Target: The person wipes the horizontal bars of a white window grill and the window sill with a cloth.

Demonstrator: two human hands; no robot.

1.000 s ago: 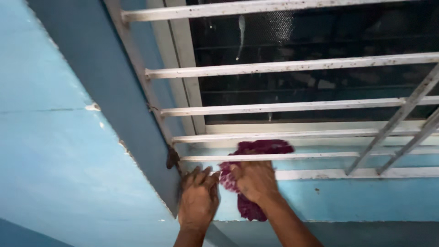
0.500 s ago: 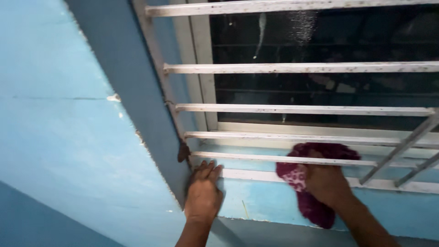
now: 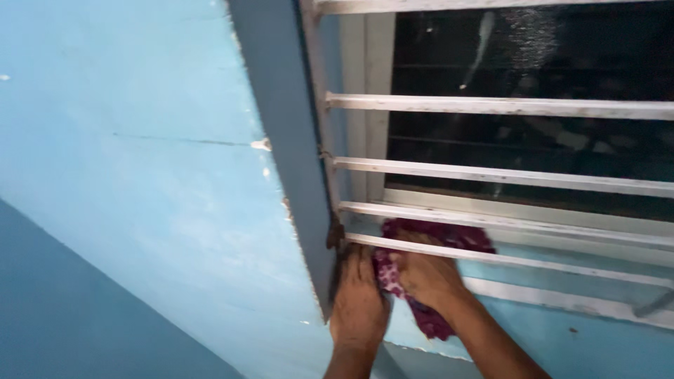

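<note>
The right hand point(image 3: 425, 277) clenches a dark red cloth point(image 3: 435, 238) on the sill behind the lowest white bars point(image 3: 505, 258); the left hand point(image 3: 358, 298) lies flat, holding nothing, on the blue wall point(image 3: 140, 210). Pressing firmly into the left corner would likely catch grime.

The left hand point(image 3: 359, 298) lies flat on the wall point(image 3: 140, 196) at the lower left corner of the window point(image 3: 533, 84), just below the lowest grille bars point(image 3: 491, 107). The right hand point(image 3: 425, 277) sits just beside it to the right, pressing a cloth point(image 3: 435, 235) onto the sill point(image 3: 562, 281) behind the bars. The bars run across in front of the window, with the wall to their left.
</note>
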